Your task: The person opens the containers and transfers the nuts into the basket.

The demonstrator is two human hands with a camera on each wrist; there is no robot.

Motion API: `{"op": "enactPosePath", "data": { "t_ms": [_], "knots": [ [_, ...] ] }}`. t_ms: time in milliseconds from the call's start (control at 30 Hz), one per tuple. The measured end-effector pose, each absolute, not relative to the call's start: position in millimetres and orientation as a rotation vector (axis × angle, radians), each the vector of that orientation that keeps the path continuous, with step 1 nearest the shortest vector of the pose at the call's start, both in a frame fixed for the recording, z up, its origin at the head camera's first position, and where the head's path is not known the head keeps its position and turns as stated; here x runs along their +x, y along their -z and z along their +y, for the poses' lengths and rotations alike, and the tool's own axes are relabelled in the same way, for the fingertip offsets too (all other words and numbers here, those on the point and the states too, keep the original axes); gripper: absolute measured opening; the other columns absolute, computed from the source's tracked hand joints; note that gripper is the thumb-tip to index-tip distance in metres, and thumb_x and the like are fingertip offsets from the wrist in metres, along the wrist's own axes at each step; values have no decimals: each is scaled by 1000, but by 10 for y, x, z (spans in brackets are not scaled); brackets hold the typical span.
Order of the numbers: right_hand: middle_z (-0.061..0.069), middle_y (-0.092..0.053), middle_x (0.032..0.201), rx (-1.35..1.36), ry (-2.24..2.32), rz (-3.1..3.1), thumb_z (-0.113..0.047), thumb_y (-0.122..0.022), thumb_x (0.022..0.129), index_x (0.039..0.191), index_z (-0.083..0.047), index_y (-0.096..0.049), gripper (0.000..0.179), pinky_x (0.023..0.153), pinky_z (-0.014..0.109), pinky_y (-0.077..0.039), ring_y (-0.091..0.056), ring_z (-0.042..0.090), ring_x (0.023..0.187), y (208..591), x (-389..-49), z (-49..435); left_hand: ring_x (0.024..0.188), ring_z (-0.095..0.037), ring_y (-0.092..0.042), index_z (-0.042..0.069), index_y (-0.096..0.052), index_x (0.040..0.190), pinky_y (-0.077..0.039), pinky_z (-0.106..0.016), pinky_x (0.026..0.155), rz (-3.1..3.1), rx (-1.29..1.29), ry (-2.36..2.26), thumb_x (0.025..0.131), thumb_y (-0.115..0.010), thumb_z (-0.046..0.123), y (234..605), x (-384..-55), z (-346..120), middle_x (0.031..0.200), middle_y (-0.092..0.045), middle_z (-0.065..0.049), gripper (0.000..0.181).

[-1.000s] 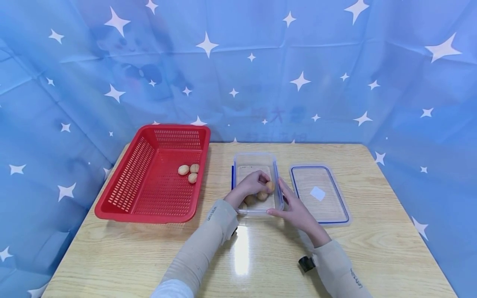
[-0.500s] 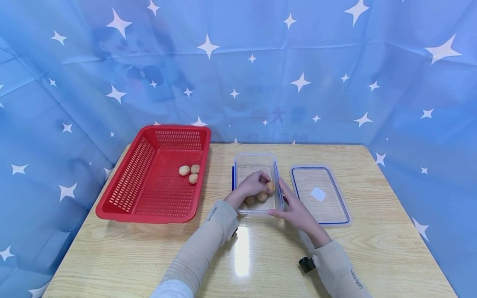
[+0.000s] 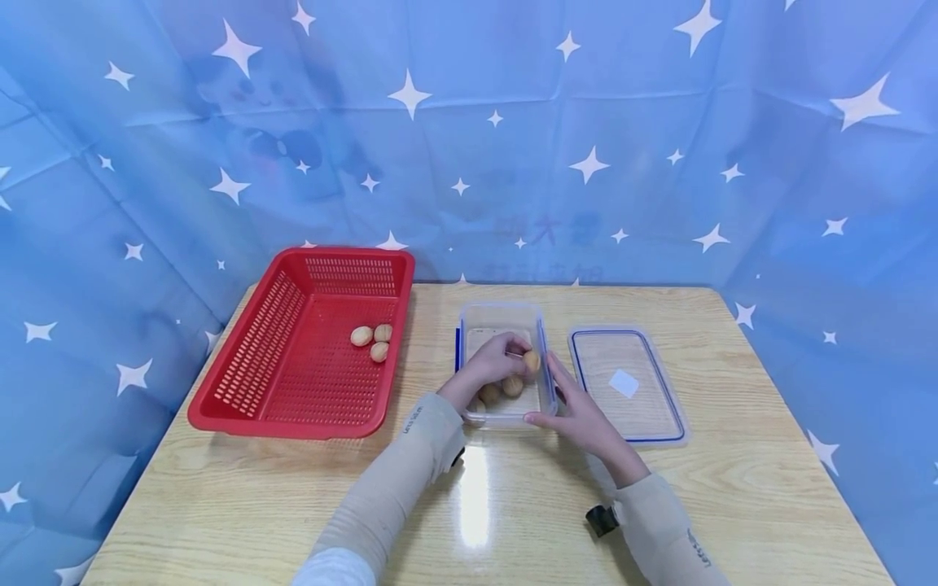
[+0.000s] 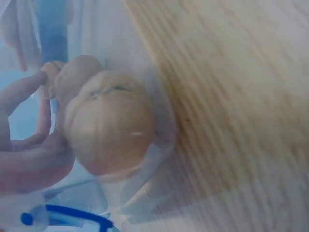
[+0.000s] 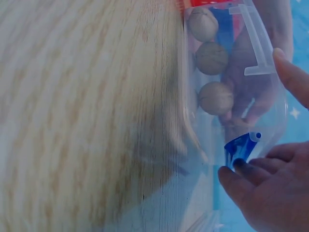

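My left hand (image 3: 493, 362) reaches into a clear plastic food container (image 3: 506, 421) and pinches a walnut (image 3: 531, 360) between thumb and fingertips, close to the right wall. More walnuts (image 3: 513, 386) lie in a row along the container's near side, partly under that hand; the right wrist view shows three walnuts (image 5: 216, 98) through the wall. My right hand (image 3: 586, 419) holds the container's near right corner from outside. Its thumb is at the near side and its fingers are along the right wall, by a blue clip (image 5: 240, 147).
A red perforated basket (image 3: 308, 391) stands at the left, with three walnuts (image 3: 361, 335) by its right wall. Right of the container lies its clear lid (image 3: 637, 350) with a blue seal and a white label (image 3: 624, 382). A blue star-patterned curtain (image 3: 469, 146) surrounds the wooden table (image 3: 769, 488).
My left hand has shifted very slightly with the walnut in its fingertips. The right hand keeps its place on the container; the walnuts in the basket stay as they were.
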State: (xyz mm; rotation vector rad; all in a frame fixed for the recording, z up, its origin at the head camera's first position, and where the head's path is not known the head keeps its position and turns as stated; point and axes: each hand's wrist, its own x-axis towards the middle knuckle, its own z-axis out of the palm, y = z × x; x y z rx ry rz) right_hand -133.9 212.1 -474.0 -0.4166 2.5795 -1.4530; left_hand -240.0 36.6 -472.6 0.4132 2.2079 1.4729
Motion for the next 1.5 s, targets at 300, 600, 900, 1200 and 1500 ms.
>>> {"op": "enactPosePath", "data": {
  "t_ms": [300, 600, 900, 1200, 1500],
  "knots": [
    [23, -3, 167, -434, 1444, 2599, -22, -75, 89, 160, -3, -4, 102, 119, 61, -24, -11, 47, 152, 4700, -1333, 2117, 123, -25, -58, 13, -60, 126, -49, -40, 105, 2101, 407, -1594, 92, -70, 16, 4419, -2399, 328, 133, -61, -7, 36],
    [26, -2, 166, -431, 1436, 2599, -21, -75, 89, 158, 2, -5, 102, 119, 61, -24, -9, 48, 152, 4723, -1348, 2123, 129, -30, -57, 1, -55, 131, -51, -35, 106, 2062, 596, -1700, 93, -66, 5, 3957, -2463, 276, 135, -60, -18, 39],
    [24, -1, 167, -433, 1466, 2582, -18, -76, 89, 158, 1, -4, 101, 120, 60, -22, -8, 47, 152, 4734, -1347, 2112, 127, -31, -59, 0, -54, 132, -52, -35, 105, 2041, 711, -1842, 93, -65, 1, 3393, -2383, 72, 133, -61, -20, 40],
    [23, -1, 167, -414, 1446, 2593, -23, -76, 88, 159, -2, -4, 104, 120, 58, -23, -8, 46, 152, 4727, -1329, 2112, 124, -30, -59, 0, -53, 132, -52, -36, 104, 2122, 662, -1939, 93, -66, 1, 3002, -2429, -314, 133, -60, -19, 42],
    [24, -1, 166, -413, 1432, 2601, -24, -76, 89, 159, -1, -4, 103, 119, 58, -24, -10, 47, 152, 4737, -1331, 2113, 127, -25, -57, 7, -52, 135, -46, -37, 110, 2255, 475, -1965, 94, -66, 7, 2967, -2571, -821, 140, -57, -12, 43]
  ]
}}
